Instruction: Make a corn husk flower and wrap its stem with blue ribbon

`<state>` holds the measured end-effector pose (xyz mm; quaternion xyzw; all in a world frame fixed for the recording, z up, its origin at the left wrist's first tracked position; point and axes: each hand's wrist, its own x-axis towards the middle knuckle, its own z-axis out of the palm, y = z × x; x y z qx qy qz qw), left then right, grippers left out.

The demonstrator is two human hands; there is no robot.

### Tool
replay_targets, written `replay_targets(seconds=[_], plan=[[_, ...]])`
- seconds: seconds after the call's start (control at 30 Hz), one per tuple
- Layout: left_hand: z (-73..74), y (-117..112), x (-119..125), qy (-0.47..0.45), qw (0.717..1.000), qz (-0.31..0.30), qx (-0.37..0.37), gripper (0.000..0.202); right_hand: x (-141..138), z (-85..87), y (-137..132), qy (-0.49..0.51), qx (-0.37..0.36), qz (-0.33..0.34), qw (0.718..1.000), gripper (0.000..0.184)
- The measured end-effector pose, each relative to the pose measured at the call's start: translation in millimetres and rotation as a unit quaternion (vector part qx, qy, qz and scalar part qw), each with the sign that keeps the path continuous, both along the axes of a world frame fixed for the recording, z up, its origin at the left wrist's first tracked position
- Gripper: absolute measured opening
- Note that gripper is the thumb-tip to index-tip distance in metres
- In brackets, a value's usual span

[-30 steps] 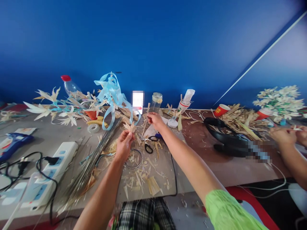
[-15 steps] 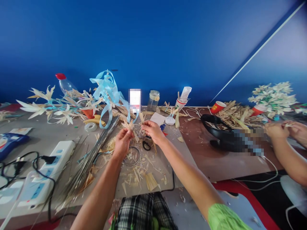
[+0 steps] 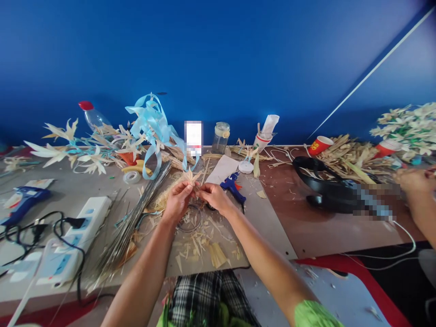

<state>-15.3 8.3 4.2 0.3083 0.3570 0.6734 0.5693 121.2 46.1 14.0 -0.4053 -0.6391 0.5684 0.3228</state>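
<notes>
My left hand (image 3: 177,200) is closed, thumb and fingers pinching a pale dried-husk flower (image 3: 191,175) whose pointed petals stick up above the fingertips. Right beside it, my right hand (image 3: 215,197) is closed too, its fingertips at the flower's base. A thin husk strip (image 3: 205,170) rises by the right fingers; its lower end is hidden. Under the hands lie a wire ring (image 3: 191,222) and scattered husk scraps (image 3: 218,254). A blue glue gun (image 3: 233,187) rests just beyond my right hand.
Left of my arms lie a bundle of thin wires (image 3: 136,211), a white power strip (image 3: 85,227) with cables and another blue glue gun (image 3: 27,202). Behind stand light-blue ribbon (image 3: 151,118), a jar (image 3: 221,138) and a cup (image 3: 262,141). A co-worker's hands (image 3: 415,181) are at far right.
My right hand has come down and left, bringing its fingertips to the flower in my left hand. The view has shifted slightly, and the glue gun beyond my right hand is now uncovered.
</notes>
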Motion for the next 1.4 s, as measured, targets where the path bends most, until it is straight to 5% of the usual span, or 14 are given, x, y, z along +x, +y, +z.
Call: replay_targets(seconds=[0.37, 0.6, 0.73, 0.9, 1.17, 1.4], plan=[[-0.3, 4.5, -1.5, 0.0, 0.996, 0.093, -0.008, 0.02, 14.0, -3.2, 3.9, 0.001, -0.019, 0.029, 0.999, 0.016], [-2.8, 6.9, -7.7, -0.02, 0.992, 0.121, 0.008, 0.023, 16.8, -10.0, 8.3, 0.07, -0.05, -0.101, 0.991, 0.028], [-4.3, 5.4, -3.6, -0.008, 0.995, 0.097, -0.002, 0.022, 15.9, -5.7, 4.9, 0.05, -0.009, -0.124, 0.991, 0.041], [-3.3, 3.7, 0.1, 0.001, 0.997, 0.074, -0.005, 0.022, 16.0, -2.8, 4.7, 0.071, 0.036, -0.15, 0.985, 0.034], [-6.0, 1.5, 3.7, 0.023, 1.0, 0.014, -0.008, 0.02, 12.4, -2.2, -2.2, 0.091, 0.049, -0.079, 0.992, 0.027], [-9.2, -0.4, 4.2, 0.072, 0.997, -0.007, -0.013, 0.019, 9.4, -6.8, -4.9, 0.086, 0.173, -0.073, 0.978, 0.024]])
